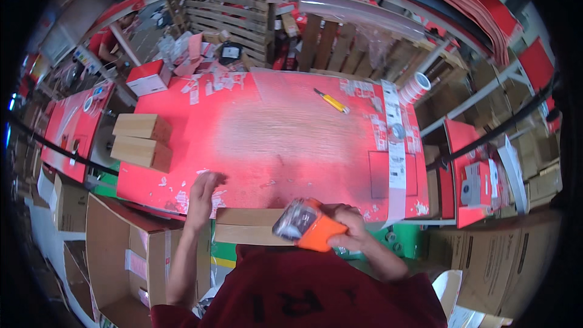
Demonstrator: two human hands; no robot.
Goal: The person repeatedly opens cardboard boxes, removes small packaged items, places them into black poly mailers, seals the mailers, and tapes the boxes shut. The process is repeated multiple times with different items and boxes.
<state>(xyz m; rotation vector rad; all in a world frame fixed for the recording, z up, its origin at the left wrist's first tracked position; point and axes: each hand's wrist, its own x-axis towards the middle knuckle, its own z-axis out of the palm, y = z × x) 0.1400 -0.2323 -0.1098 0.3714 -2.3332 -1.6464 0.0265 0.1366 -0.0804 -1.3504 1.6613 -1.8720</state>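
Note:
My right hand point(348, 228) grips an orange tape dispenser point(314, 228) over the right part of a small brown cardboard box point(250, 227). That box lies at the table's near edge, against my body. My left hand point(204, 193) is raised just left of the box, its fingers apart and holding nothing. Farther back on the red table point(278, 173) lies a yellow utility knife point(332, 101). Two closed cardboard boxes point(136, 150) sit side by side at the table's left edge.
A red and white box point(149, 77) stands at the back left. A label strip point(396, 168), a clear tape roll point(397, 132) and a label roll point(415, 86) are at the right. An open carton point(123, 255) stands below left. A person point(109, 43) bends down beyond the table.

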